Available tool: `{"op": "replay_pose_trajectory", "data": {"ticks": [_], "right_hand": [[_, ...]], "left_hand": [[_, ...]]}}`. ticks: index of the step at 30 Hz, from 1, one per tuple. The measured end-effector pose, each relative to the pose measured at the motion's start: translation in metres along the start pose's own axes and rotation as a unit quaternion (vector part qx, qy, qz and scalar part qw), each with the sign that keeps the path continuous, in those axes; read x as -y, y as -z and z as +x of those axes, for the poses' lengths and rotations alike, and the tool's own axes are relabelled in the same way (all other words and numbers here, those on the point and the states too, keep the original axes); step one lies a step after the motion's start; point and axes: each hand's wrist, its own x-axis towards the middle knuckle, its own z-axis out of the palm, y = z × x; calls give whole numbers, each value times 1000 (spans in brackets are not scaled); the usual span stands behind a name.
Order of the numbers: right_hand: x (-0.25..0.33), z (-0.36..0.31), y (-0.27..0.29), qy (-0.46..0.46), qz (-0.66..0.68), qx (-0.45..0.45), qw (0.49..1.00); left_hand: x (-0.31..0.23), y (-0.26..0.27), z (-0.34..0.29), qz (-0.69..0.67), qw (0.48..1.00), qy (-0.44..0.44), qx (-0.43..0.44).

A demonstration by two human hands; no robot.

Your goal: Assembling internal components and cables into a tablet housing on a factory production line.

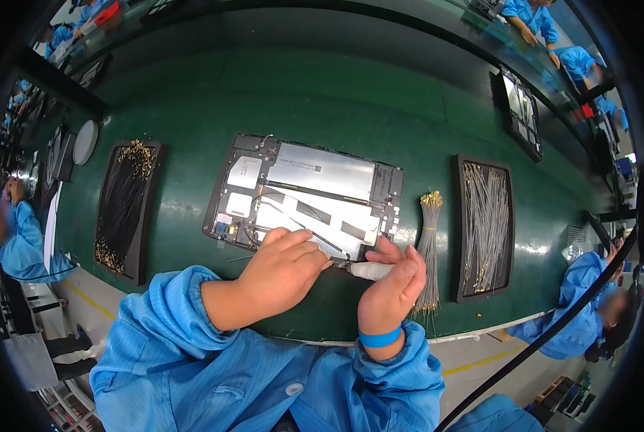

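An opened tablet (322, 167) lies in front of me, its silver battery panels and inner parts showing. My left hand (282, 270) rests over its near edge, fingers curled and pressed together; what they pinch is hidden. My right hand (390, 291) is at the same edge, further right, its fingers bent. From it a white, blunt piece (371, 270) points left to the tablet's edge; I cannot tell whether it is a covered finger or a tool. A thin black cable (300, 219) crosses the tablet. A grey cable end (240, 258) sticks out left of my left hand.
On the left, a dark tray (143, 248) holds black cables with gold ends. On the right lie a tied bundle of grey cables (428, 248) and a tray (511, 237) of grey cables. Another opened tablet (521, 111) lies far right. Co-workers in blue sit around.
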Motion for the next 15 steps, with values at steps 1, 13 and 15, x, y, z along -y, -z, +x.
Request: {"op": "replay_pose_trajectory", "data": {"ticks": [1,13,15], "right_hand": [[-4,0,-2,33,-8,0,999],[-10,2,2,90,-28,51,994],[-4,5,2,89,-25,46,995]], "left_hand": [[1,0,0,3,1000,-2,-3],[-1,0,1,4,1000,-9,-5],[-1,-1,2,5,1000,-11,2]]}}
